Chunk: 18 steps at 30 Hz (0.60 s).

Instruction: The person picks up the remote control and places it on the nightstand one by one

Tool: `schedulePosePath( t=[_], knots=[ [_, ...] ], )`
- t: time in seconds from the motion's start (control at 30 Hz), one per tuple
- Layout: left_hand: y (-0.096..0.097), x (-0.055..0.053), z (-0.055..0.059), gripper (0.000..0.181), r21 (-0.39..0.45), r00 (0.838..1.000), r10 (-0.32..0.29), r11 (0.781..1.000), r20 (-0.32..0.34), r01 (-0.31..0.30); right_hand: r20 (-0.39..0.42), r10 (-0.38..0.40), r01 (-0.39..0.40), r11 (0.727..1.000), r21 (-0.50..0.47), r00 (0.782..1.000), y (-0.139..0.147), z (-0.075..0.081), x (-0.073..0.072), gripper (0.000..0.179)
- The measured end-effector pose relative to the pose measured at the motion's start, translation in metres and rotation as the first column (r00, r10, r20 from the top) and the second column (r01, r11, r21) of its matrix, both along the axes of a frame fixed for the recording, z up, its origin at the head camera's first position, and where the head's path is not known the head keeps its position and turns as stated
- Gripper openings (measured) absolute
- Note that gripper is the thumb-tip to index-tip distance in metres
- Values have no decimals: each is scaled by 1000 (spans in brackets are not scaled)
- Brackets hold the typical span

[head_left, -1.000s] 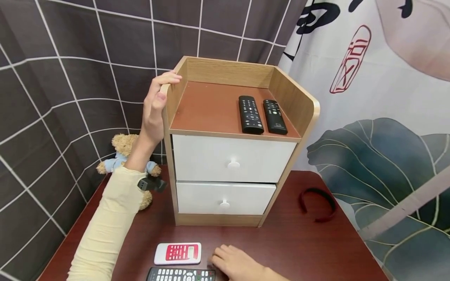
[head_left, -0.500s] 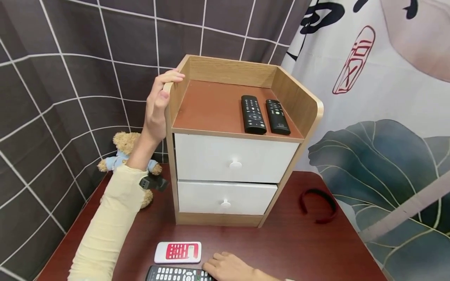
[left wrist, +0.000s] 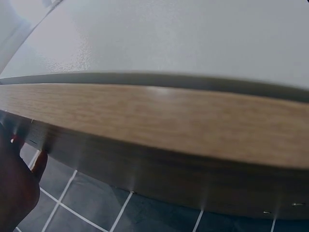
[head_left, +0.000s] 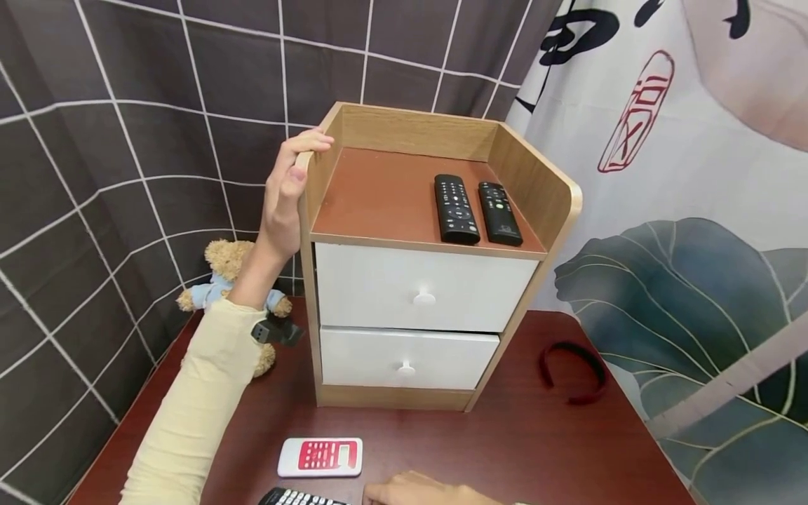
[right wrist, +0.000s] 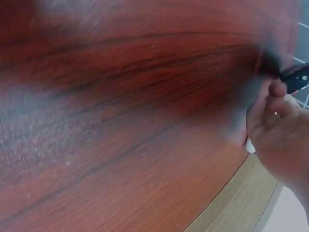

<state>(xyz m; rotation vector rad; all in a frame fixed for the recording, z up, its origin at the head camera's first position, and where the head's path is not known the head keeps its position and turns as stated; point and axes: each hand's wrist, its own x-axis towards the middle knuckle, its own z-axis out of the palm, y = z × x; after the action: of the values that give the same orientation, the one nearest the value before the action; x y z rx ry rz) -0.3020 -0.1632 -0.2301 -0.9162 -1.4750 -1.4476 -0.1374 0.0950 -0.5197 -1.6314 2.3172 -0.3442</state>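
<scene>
My left hand [head_left: 285,189] grips the upper left side panel of a small wooden cabinet [head_left: 398,397], its fingers over the top edge. In the left wrist view, part of that hand [left wrist: 19,183] shows beside the wooden panel. At the bottom of the head view, my right hand [head_left: 419,489] holds the right end of a black remote control [head_left: 297,498], which the frame cuts off. The right wrist view shows thumb and fingers of the hand [right wrist: 280,125] pinching the end of the black remote. Just behind it lies a white remote with a red face [head_left: 320,457].
Two black remotes [head_left: 456,209] lie on the cabinet's brown top, which has raised edges. Its two white drawers [head_left: 410,358] are closed. A teddy bear [head_left: 224,261] sits behind my left arm. A dark red headband [head_left: 573,372] lies right on the reddish-brown table [head_left: 505,449].
My right hand has moved left to the black remote and taken hold of its end. Remote and hand have shifted toward the bottom edge, the remote now slanting. My left hand stays on the cabinet.
</scene>
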Motion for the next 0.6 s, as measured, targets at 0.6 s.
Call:
schedulePosePath(
  t=[0.6],
  knots=[
    [0, 0, 0, 63, 0, 1000, 2, 1000, -3, -2, 866, -12, 165, 983, -81, 500, 11, 54, -3, 53]
  ],
)
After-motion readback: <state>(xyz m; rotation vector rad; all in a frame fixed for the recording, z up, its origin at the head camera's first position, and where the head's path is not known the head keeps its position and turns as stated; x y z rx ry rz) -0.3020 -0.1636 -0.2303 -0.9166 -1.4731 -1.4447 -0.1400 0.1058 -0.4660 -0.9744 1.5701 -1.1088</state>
